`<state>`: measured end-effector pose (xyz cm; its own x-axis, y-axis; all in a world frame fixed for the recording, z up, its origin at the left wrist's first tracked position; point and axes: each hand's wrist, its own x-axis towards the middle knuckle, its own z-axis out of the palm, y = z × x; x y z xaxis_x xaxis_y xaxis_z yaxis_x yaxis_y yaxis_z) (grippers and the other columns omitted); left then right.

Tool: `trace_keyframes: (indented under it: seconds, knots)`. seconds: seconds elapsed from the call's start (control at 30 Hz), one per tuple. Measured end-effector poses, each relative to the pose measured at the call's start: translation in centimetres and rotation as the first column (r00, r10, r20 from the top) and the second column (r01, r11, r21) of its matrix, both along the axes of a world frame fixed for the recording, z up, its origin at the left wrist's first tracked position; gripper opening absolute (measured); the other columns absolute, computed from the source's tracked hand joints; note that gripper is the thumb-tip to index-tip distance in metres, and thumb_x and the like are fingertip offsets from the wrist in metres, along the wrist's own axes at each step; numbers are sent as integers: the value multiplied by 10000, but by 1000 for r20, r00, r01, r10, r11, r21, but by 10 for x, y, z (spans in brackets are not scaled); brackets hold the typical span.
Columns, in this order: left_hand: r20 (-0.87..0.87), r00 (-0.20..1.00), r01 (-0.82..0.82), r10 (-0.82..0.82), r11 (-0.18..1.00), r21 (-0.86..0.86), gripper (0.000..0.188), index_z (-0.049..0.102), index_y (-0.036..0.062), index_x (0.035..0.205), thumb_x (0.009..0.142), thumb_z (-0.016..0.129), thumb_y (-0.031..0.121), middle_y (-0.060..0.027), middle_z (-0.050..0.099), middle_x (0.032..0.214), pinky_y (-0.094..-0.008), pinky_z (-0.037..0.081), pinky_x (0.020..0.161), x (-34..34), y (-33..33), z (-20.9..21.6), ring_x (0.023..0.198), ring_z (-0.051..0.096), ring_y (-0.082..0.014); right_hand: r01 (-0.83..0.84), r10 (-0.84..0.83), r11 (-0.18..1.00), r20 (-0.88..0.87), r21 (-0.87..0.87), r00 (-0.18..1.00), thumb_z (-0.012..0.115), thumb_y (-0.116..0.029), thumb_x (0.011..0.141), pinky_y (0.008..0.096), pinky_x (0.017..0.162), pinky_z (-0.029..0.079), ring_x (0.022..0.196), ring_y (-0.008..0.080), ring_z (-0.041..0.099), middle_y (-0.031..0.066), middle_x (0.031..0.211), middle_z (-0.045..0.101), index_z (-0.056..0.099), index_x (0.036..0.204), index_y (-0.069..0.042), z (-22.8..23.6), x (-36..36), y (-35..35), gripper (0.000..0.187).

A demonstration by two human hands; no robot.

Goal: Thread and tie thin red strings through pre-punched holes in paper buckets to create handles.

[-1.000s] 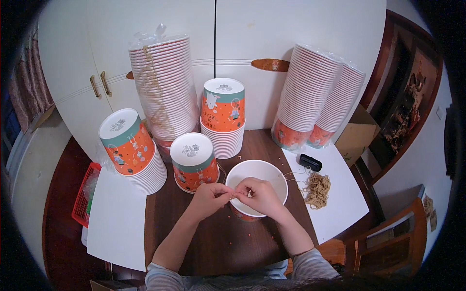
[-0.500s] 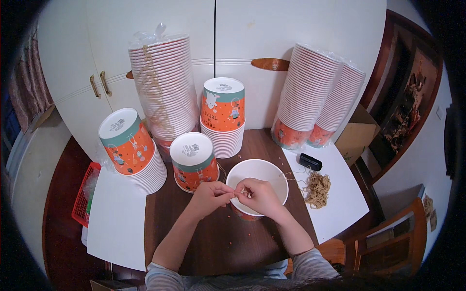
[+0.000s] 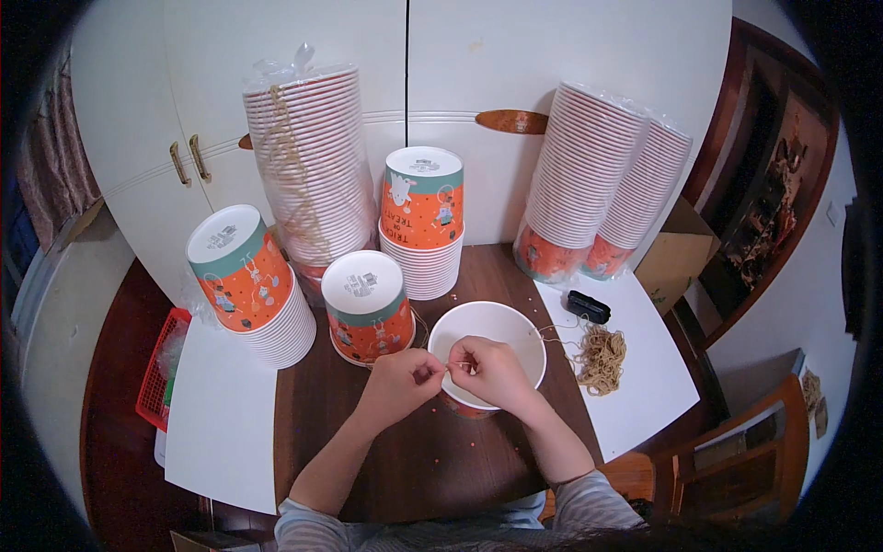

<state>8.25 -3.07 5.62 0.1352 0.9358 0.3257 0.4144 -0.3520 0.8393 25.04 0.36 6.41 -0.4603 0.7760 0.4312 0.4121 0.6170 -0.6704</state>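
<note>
Over the near left rim of an upright paper bucket (image 3: 515, 333), white inside, my two hands work close together. My left hand (image 3: 401, 379) is closed in a pinch, and my right hand (image 3: 491, 372) pinches too. Between their fingertips runs a short bit of thin, pale twine; its ends are hidden by the fingers. A strand crosses the bucket's right rim towards a loose bundle of tan twine (image 3: 602, 361). Just beyond my left hand stands an upside-down orange and green paper bucket (image 3: 370, 336), with a cord loop at its right side.
Upside-down bucket stacks stand at left (image 3: 241, 276) and back centre (image 3: 423, 216). Behind are tall plastic-wrapped stacks, one left (image 3: 308, 166) and two right (image 3: 589, 166). A black case-like object (image 3: 589, 307) lies by the twine. A wooden chair (image 3: 736, 460) is at right.
My left hand's fingers have curled in and drawn slightly back from my right fingertips, showing twine between them. My right hand has barely moved.
</note>
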Motion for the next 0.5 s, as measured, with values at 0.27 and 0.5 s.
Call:
trace_keyframes:
  seconds: [0.27, 0.5]
  knots:
    - [-12, 999, -33, 33, 999, 37, 94, 592, 12, 754, 697, 650, 59, -28, 556, 617, -219, 416, 497, 0, 2, 5, 521, 509, -82, -25, 25, 998, 0, -63, 1000, 614, -74, 697, 329, 554, 467, 594, 243, 585, 118, 682, 576, 552, 752, -15, 6, 0, -2, 102]
    - [-58, 997, -34, 43, 989, 146, 110, 568, 23, 727, 662, 656, 43, -41, 499, 590, -250, 381, 470, 3, 3, 2, 489, 474, -109, -28, 27, 999, -9, -17, 1000, 619, -75, 702, 267, 519, 436, 540, 152, 542, 75, 633, 553, 547, 740, -16, 2, 0, -1, 102]
